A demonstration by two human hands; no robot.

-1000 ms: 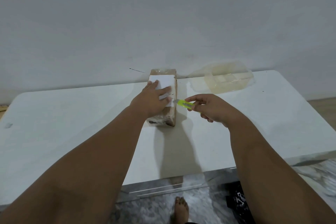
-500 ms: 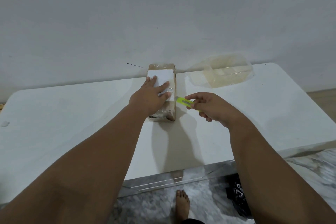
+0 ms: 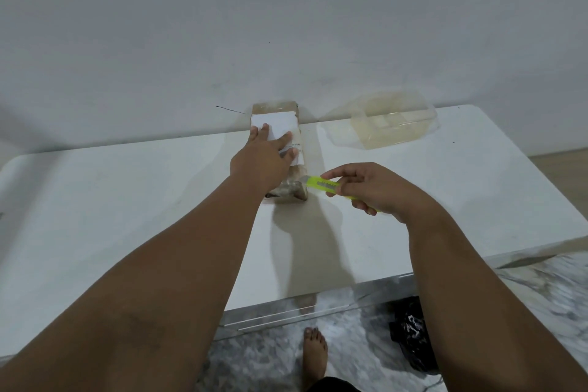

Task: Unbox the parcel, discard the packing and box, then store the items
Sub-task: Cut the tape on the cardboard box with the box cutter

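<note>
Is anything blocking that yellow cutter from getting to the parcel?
Nothing visible does. The right hand holds the yellow cutter with its tip at the parcel's near right edge. The left hand presses on the parcel's top, left of the tip.

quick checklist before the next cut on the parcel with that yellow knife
1. Parcel held steady: ok, the left hand lies flat on its top.
2. Grip on the utility knife: ok, the right hand is closed round the handle.
3. Blade at the tape: ok, the tip meets the parcel's near right corner; how far the blade is out, cannot tell.
4. Left fingers off the cut line: not ok, they lie near the right edge, just beyond the blade.
5. Table around the parcel free: ok, the clear plastic container sits apart, to the right.
6. Parcel opened: not ok, it looks sealed.
</note>
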